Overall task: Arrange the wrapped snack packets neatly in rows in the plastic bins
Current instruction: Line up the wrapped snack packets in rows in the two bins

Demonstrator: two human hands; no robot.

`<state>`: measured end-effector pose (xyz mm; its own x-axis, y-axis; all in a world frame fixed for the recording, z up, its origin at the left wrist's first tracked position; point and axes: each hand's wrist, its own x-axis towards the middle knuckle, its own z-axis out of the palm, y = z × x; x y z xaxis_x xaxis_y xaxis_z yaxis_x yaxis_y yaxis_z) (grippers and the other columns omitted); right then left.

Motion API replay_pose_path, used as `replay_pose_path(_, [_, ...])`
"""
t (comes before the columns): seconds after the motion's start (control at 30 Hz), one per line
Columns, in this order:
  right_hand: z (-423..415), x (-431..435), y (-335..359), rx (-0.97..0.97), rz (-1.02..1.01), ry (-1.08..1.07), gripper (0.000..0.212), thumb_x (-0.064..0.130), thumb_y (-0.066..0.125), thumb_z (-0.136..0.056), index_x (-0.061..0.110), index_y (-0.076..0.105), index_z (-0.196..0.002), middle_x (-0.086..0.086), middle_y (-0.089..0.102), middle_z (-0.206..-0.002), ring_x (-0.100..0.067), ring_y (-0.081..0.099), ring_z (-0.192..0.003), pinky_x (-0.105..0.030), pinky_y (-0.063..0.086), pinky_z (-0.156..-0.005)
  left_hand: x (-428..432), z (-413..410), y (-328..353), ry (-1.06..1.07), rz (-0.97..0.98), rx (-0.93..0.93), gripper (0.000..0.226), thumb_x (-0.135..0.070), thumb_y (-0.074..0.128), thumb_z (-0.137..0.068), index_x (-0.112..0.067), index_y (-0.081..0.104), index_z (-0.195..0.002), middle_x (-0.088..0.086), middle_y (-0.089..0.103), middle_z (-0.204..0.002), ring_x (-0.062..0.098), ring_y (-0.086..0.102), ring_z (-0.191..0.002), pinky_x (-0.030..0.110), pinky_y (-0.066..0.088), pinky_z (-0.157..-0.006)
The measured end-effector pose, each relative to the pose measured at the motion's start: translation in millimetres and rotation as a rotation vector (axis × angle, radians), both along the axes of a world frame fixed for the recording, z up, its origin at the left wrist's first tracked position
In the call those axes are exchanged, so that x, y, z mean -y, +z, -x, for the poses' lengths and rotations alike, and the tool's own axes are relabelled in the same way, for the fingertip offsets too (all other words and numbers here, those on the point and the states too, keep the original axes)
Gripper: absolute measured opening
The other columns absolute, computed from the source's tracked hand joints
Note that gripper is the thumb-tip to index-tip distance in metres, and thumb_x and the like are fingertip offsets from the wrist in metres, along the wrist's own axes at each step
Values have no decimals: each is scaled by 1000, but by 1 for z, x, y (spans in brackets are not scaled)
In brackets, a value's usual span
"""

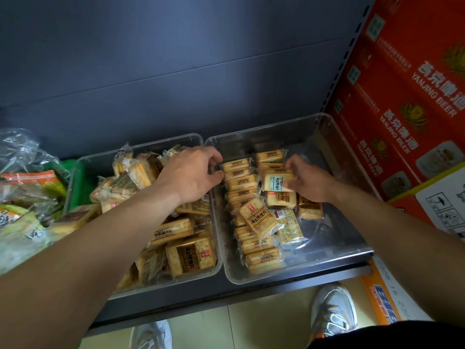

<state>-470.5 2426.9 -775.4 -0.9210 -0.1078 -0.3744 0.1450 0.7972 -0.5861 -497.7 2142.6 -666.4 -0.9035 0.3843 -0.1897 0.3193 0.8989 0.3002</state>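
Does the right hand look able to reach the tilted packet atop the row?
Probably yes: the tilted packet lies uncovered on top, close to the right hand, with nothing between. But that hand already pinches a white-labelled packet, so it must set that down first.

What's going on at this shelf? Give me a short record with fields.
left bin: packets in a jumbled heap
right bin: one neat row, several loose packets beside it
left hand: fingers curled at the row's far end; grip unclear
right hand: holds a packet over the right bin
nearby: red beer cartons at right
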Motion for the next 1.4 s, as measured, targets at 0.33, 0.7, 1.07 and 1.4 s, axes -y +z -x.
replay_pose_path(0.33, [-1, 16, 3, -214, -399, -59, 44, 39, 67, -93, 33, 45, -130, 0, 55, -127, -27, 63, -108, -41, 53, -84, 1, 1, -1, -14, 18, -7, 37, -39, 66, -96, -26, 60, -130, -7, 64, -123, 12, 60, -105, 35, 51, -96])
replay_pose_path(0.7, [1, 14, -9, -29, -58, -106, 36, 32, 71, -93, 23, 48, -120, 4, 62, -110, -17, 64, -99, -27, 46, -75, 1, 2, -3, -28, 43, -16, 37, -41, 66, -96, -26, 61, -129, -6, 64, -123, 15, 59, -110, 39, 50, -99])
replay_pose_path(1.07, [-5, 6, -9, 16, 106, -155, 23, 46, 54, -101, 25, 57, -110, 4, 70, -100, -17, 68, -93, -34, 53, -79, 1, 2, -3, -34, 47, -24, 34, -40, 66, -95, -27, 62, -126, -6, 64, -121, 16, 59, -110, 41, 49, -99])
replay_pose_path(1.4, [6, 22, -6, -77, 14, -389, 42, 41, 84, -79, 18, 54, -97, 3, 63, -94, -15, 61, -88, -28, 42, -65, 0, 2, -3, -41, 58, -32, 33, -41, 66, -95, -28, 63, -125, -6, 63, -120, 17, 58, -110, 40, 48, -99])
